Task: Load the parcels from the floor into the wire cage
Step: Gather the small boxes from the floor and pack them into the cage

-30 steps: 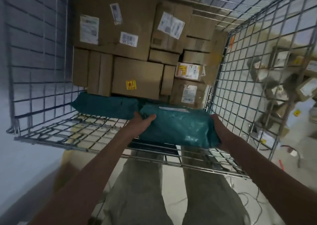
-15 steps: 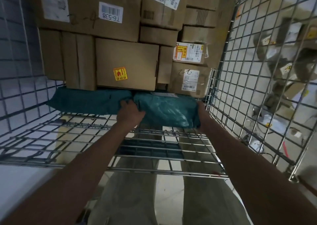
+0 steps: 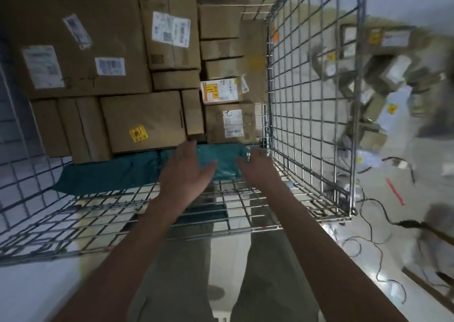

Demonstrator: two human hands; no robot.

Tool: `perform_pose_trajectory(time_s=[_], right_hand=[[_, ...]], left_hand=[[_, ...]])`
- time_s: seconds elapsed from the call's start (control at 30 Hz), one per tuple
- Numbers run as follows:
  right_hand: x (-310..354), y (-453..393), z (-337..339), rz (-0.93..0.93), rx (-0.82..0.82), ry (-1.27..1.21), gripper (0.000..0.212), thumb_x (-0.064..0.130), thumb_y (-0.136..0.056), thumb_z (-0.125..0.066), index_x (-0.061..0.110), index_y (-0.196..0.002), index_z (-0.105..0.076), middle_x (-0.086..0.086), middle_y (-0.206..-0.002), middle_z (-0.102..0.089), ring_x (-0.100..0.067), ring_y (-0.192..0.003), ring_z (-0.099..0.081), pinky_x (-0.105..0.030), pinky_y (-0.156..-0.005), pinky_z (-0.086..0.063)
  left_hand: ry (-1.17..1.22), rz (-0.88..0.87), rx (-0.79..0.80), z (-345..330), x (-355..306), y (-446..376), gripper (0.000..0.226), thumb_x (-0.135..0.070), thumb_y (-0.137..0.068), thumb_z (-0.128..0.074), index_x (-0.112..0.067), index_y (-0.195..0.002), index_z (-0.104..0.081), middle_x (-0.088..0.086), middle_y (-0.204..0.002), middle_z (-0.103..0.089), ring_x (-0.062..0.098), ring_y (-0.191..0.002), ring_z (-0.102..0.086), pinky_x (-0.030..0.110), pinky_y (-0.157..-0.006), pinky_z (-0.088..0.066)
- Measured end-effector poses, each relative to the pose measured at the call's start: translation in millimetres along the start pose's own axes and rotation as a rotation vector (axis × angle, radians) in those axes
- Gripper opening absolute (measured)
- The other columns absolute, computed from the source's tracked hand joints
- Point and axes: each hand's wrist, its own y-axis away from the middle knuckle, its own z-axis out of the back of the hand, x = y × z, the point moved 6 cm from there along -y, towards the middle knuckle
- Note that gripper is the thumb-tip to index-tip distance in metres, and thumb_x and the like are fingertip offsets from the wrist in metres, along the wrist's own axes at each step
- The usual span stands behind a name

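Both hands reach into the wire cage (image 3: 309, 95) with fingers spread and relaxed, holding nothing. Left hand (image 3: 186, 171) hovers over the near edge of the right teal parcel (image 3: 224, 158); whether it touches the wrap I cannot tell. Right hand (image 3: 258, 168) sits at that parcel's right end, just beside the cage's right wall. This parcel lies on the cage floor, tucked against the stacked cardboard boxes (image 3: 145, 120) behind it. 1 more teal parcel (image 3: 110, 174) lies to its left, also in front of the boxes. Outside the cage's right wall, loose parcels (image 3: 378, 100) lie scattered, blurred.
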Motion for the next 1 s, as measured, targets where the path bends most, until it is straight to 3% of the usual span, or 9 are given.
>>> perform_pose_trajectory(time_s=[0.1, 0.2, 0.4, 0.47, 0.53, 0.67, 0.83, 0.93, 1.0], right_hand=[[19, 57, 58, 0.227, -0.199, 0.028, 0.056, 0.038, -0.098, -0.043, 0.008, -0.144, -0.042, -0.018, -0.141, -0.047, -0.036, -0.129, -0.046, -0.051, -0.103, -0.046], [27, 105, 103, 0.406, -0.341, 0.012, 0.053, 0.022, -0.097, -0.049, 0.009, -0.148, -0.043, -0.013, -0.147, -0.048, -0.035, -0.136, -0.045, -0.048, -0.104, -0.048], [-23, 187, 197, 0.507, -0.618, -0.123, 0.051, 0.013, -0.097, -0.053, 0.008, -0.148, -0.047, -0.007, -0.153, -0.046, -0.020, -0.143, -0.041, -0.022, -0.111, -0.033], [-66, 202, 219, 0.468, -0.633, -0.159, 0.052, 0.016, -0.100, -0.051, 0.008, -0.151, -0.043, -0.007, -0.157, -0.042, -0.018, -0.148, -0.034, -0.019, -0.115, -0.028], [-117, 209, 231, 0.381, -0.638, -0.141, 0.055, 0.021, -0.102, -0.049, 0.007, -0.155, -0.038, -0.008, -0.161, -0.036, -0.019, -0.152, -0.025, -0.027, -0.122, -0.027], [-225, 205, 238, 0.140, -0.666, -0.138, 0.062, 0.031, -0.104, -0.047, 0.007, -0.159, -0.029, -0.011, -0.166, -0.027, -0.024, -0.156, -0.016, -0.033, -0.123, -0.019], [-346, 175, 231, -0.117, -0.638, -0.330, 0.060, 0.034, -0.100, -0.047, 0.008, -0.153, -0.036, -0.012, -0.160, -0.034, -0.033, -0.147, -0.030, -0.045, -0.113, -0.035], [-408, 144, 226, -0.242, -0.624, -0.461, 0.060, 0.045, -0.086, -0.039, 0.011, -0.134, -0.050, -0.012, -0.138, -0.050, -0.040, -0.124, -0.046, -0.047, -0.098, -0.044], [-448, 115, 222, -0.299, -0.570, -0.527, 0.053, 0.039, -0.088, -0.045, 0.009, -0.131, -0.050, -0.014, -0.132, -0.051, -0.040, -0.119, -0.047, -0.046, -0.097, -0.043]], left_hand=[[-0.090, -0.267, -0.134, 27, -86, 33, 0.077, -0.062, -0.097, -0.047, -0.021, -0.159, -0.027, 0.003, -0.163, -0.032, 0.025, -0.149, -0.029, 0.045, -0.119, -0.033], [-0.145, -0.443, -0.217, 45, -161, 56, 0.074, -0.058, -0.095, -0.042, -0.020, -0.158, -0.029, 0.003, -0.165, -0.029, 0.024, -0.152, -0.025, 0.044, -0.121, -0.030], [-0.164, -0.620, -0.354, 49, -270, 120, 0.073, -0.059, -0.093, -0.039, -0.020, -0.155, -0.034, 0.003, -0.159, -0.038, 0.023, -0.148, -0.033, 0.043, -0.114, -0.038], [-0.187, -0.704, -0.322, 24, -308, 142, 0.071, -0.059, -0.095, -0.038, -0.020, -0.155, -0.035, 0.003, -0.160, -0.038, 0.022, -0.147, -0.036, 0.043, -0.113, -0.040], [-0.259, -0.813, -0.252, -11, -347, 163, 0.072, -0.061, -0.097, -0.034, -0.018, -0.154, -0.037, 0.006, -0.162, -0.037, 0.024, -0.147, -0.037, 0.046, -0.114, -0.041], [-0.425, -0.886, -0.050, -103, -400, 167, 0.082, -0.072, -0.094, -0.018, -0.023, -0.159, -0.025, 0.003, -0.170, -0.016, 0.022, -0.156, -0.019, 0.045, -0.122, -0.031], [-0.599, -0.837, 0.067, -199, -428, 138, 0.083, -0.073, -0.097, -0.027, -0.021, -0.160, -0.022, 0.004, -0.172, -0.011, 0.024, -0.156, -0.016, 0.045, -0.120, -0.028], [-0.684, -0.804, 0.143, -252, -443, 118, 0.080, -0.070, -0.097, -0.035, -0.019, -0.159, -0.026, 0.006, -0.170, -0.016, 0.025, -0.154, -0.020, 0.045, -0.118, -0.031], [-0.739, -0.793, 0.200, -291, -456, 100, 0.078, -0.066, -0.098, -0.039, -0.018, -0.158, -0.028, 0.006, -0.169, -0.019, 0.026, -0.153, -0.024, 0.045, -0.117, -0.033]])
